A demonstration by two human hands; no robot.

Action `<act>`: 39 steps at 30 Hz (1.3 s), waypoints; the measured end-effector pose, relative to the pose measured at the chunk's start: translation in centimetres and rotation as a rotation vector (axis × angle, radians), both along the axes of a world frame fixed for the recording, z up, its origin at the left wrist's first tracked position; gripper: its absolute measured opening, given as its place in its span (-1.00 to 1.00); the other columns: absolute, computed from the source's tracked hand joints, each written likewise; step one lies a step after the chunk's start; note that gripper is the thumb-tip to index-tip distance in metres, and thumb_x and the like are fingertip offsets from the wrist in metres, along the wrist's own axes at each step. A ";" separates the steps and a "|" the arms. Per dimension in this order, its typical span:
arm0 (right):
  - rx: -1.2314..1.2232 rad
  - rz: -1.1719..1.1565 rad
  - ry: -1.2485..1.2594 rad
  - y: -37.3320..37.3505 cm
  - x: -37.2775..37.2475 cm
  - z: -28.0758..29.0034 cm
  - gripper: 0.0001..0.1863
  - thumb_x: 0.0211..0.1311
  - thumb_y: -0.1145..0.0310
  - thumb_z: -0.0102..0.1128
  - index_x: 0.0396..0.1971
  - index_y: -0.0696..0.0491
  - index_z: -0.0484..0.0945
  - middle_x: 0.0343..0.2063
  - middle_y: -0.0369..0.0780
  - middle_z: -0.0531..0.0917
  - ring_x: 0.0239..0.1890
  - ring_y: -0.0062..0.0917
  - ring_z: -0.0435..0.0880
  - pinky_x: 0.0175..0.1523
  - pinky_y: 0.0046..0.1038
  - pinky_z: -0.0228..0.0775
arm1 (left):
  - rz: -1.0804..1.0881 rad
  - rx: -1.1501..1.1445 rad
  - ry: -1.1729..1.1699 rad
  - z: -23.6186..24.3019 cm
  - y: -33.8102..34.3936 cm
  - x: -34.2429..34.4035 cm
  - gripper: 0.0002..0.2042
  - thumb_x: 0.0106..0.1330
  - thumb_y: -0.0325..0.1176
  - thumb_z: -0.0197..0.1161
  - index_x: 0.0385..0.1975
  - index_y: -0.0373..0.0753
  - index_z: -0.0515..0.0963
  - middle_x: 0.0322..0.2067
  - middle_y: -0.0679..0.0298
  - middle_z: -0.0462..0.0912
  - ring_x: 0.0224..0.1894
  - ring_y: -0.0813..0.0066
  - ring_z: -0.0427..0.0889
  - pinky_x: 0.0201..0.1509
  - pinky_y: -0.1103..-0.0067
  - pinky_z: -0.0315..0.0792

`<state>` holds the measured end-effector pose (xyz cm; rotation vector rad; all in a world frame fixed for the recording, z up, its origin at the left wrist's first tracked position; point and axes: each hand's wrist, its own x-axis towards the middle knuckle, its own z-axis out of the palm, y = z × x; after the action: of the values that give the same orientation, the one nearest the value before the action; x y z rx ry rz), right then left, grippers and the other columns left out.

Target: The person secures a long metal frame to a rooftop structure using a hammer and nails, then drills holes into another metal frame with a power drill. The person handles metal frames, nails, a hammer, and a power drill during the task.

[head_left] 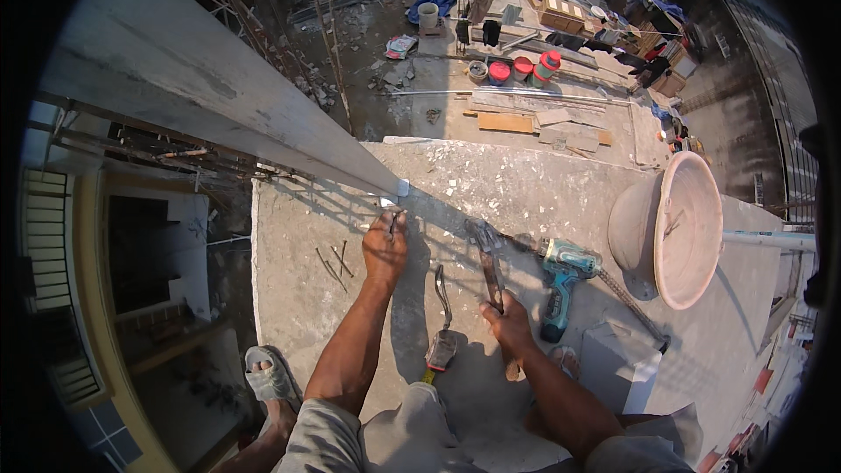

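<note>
My left hand (383,247) pinches what looks like a nail (392,219) against a small white piece (399,191) at the foot of a tall grey column (219,88). My right hand (508,326) grips a hammer (491,271) by its handle, head forward. Several loose nails (337,263) lie left of my left hand. Between my forearms lie a bent metal tool (445,302) and a tape measure (441,353). A teal drill (561,267) with a long bit lies to the right of the hammer.
A large pale bucket (635,228) stands at the right, near a pipe (762,239). The concrete slab (302,315) has edges at left and far side, with a drop beyond. Red buckets (524,70), boards (504,121), rubble and scaffold poles (337,52) are beyond. My sandalled foot (267,372) is near the left edge.
</note>
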<state>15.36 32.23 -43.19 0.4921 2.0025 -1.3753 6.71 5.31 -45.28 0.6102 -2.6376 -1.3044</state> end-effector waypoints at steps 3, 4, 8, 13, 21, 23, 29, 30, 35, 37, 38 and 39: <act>0.018 0.028 -0.020 0.3 -0.1 -0.1 -0.77 0.29 0.29 0.27 -0.17 0.09 0.53 -0.53 -0.38 0.48 -0.51 -0.68 0.45 -0.43 -0.49 0.33 | -0.018 0.115 -0.059 -0.6 1.3 -0.2 -0.79 0.43 -0.33 0.10 -0.10 -0.26 0.62 -0.33 0.04 0.72 -0.26 0.18 0.72 -0.15 0.41 0.55; 0.005 0.015 -0.027 0.3 -0.2 0.0 -0.77 0.29 0.28 0.27 -0.17 0.09 0.53 -0.53 -0.38 0.48 -0.51 -0.69 0.45 -0.43 -0.50 0.32 | -0.022 0.208 -0.066 -0.5 1.6 -0.2 -0.79 0.44 -0.35 0.10 -0.08 -0.27 0.61 -0.34 0.05 0.72 -0.29 0.23 0.73 -0.17 0.43 0.56; 0.011 -0.011 -0.053 0.1 -0.5 0.6 -0.69 0.26 0.22 0.28 -0.17 0.14 0.55 -0.47 -0.26 0.58 -0.42 -0.54 0.54 -0.29 -0.40 0.35 | -0.058 0.321 0.054 -0.4 1.8 -2.3 -0.80 0.42 -0.39 0.15 -0.07 -0.29 0.62 -0.37 0.14 0.73 -0.38 0.46 0.71 -0.24 0.54 0.55; 0.035 0.030 -0.090 -0.3 -1.1 1.4 -0.67 0.24 0.19 0.28 -0.20 0.15 0.55 -0.46 -0.19 0.61 -0.40 -0.45 0.58 -0.26 -0.31 0.36 | 0.099 0.497 -0.009 -1.1 2.1 -2.0 -0.80 0.38 -0.40 0.25 -0.09 -0.33 0.66 -0.37 0.24 0.71 -0.31 0.56 0.66 -0.21 0.61 0.52; 0.421 0.283 0.295 -0.1 -3.3 2.8 -0.74 0.26 0.26 0.28 -0.31 0.16 0.50 -0.54 -0.03 0.62 -0.45 -0.14 0.65 -0.33 -0.23 0.42 | 0.028 0.361 -0.168 1.0 3.2 2.2 -0.76 0.41 -0.31 0.24 -0.09 -0.34 0.65 -0.32 0.18 0.74 -0.36 0.51 0.69 -0.22 0.57 0.55; 0.178 0.144 0.182 -0.5 -3.9 2.9 -0.75 0.26 0.27 0.27 -0.31 0.16 0.50 -0.52 0.04 0.60 -0.39 -0.01 0.63 -0.27 -0.16 0.43 | 0.036 0.311 -0.173 1.4 2.8 1.7 -0.77 0.42 -0.31 0.21 -0.09 -0.32 0.65 -0.33 0.16 0.74 -0.36 0.49 0.70 -0.22 0.55 0.55; 0.404 0.224 0.689 -2.4 -5.9 4.6 -0.75 0.25 0.28 0.27 -0.23 0.16 0.54 -0.44 -0.07 0.58 -0.38 -0.05 0.59 -0.24 -0.20 0.47 | -0.079 0.181 -0.035 1.5 2.4 0.4 -0.74 0.44 -0.26 0.17 -0.08 -0.32 0.64 -0.34 0.12 0.72 -0.32 0.40 0.71 -0.22 0.55 0.54; 0.439 0.196 0.823 -2.7 -6.4 5.2 -0.76 0.25 0.30 0.27 -0.21 0.14 0.55 -0.41 -0.07 0.57 -0.37 -0.06 0.58 -0.25 -0.21 0.47 | -0.150 0.063 0.002 1.7 2.6 0.4 -0.75 0.43 -0.29 0.17 -0.07 -0.32 0.63 -0.32 0.08 0.72 -0.31 0.32 0.72 -0.21 0.52 0.55; -0.015 0.163 0.790 -6.6 -9.7 5.7 -0.82 0.22 0.38 0.26 -0.24 0.13 0.53 -0.35 -0.03 0.56 -0.30 -0.01 0.58 -0.25 -0.17 0.42 | -0.445 -0.187 -0.001 3.7 4.1 0.5 -0.82 0.24 -0.41 0.21 -0.20 -0.24 0.63 -0.32 -0.01 0.70 -0.28 -0.01 0.70 -0.23 0.29 0.60; 0.052 0.227 0.822 -7.8 -10.8 5.2 -0.83 0.22 0.39 0.26 -0.27 0.14 0.51 -0.37 -0.01 0.57 -0.31 0.00 0.58 -0.26 -0.16 0.42 | -0.463 -0.282 0.016 4.7 4.1 0.0 -0.85 0.22 -0.42 0.22 -0.24 -0.26 0.61 -0.37 -0.02 0.68 -0.31 -0.02 0.69 -0.25 0.28 0.59; 0.007 0.209 0.775 -8.2 -11.1 5.0 -0.83 0.22 0.39 0.25 -0.28 0.14 0.51 -0.38 -0.01 0.57 -0.32 0.01 0.58 -0.25 -0.15 0.42 | -0.485 -0.317 0.021 5.2 4.0 -0.2 -0.86 0.21 -0.42 0.22 -0.26 -0.27 0.61 -0.39 -0.02 0.67 -0.33 -0.02 0.69 -0.26 0.28 0.59; -0.034 0.193 0.728 -8.4 -11.5 4.8 -0.84 0.22 0.40 0.25 -0.30 0.14 0.51 -0.40 0.00 0.57 -0.32 0.01 0.58 -0.25 -0.15 0.42 | -0.511 -0.361 0.002 5.6 3.6 -0.6 -0.84 0.19 -0.42 0.23 -0.26 -0.29 0.59 -0.41 -0.02 0.67 -0.35 -0.02 0.69 -0.27 0.27 0.59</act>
<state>3.90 23.88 -38.43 -0.2662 2.4915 -1.6020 6.15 8.90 -39.68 -0.1251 -3.0327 -0.8643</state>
